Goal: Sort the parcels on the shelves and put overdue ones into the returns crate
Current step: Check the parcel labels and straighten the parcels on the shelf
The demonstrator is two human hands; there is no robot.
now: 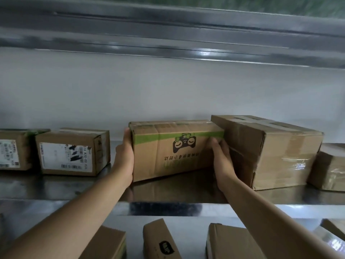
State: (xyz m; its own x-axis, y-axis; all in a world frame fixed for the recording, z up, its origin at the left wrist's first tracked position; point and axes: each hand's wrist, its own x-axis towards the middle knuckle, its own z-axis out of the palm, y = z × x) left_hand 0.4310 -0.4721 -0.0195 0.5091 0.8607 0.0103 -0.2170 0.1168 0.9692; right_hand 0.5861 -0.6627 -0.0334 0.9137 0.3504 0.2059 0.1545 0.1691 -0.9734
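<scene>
A long cardboard parcel with a green stripe and an upside-down black logo [173,152] rests on the metal shelf [168,193] in front of me. My left hand [124,157] presses flat against its left end. My right hand [221,157] clasps its right end, wedged between this parcel and a bigger taped brown box [270,156] that touches it. Both hands hold the parcel from the sides. No returns crate is in view.
Two labelled cardboard boxes [73,152] [13,149] stand to the left on the same shelf. A small taped box [330,169] sits at the far right. Several parcels [160,240] lie on the shelf below. Another shelf [168,34] hangs overhead.
</scene>
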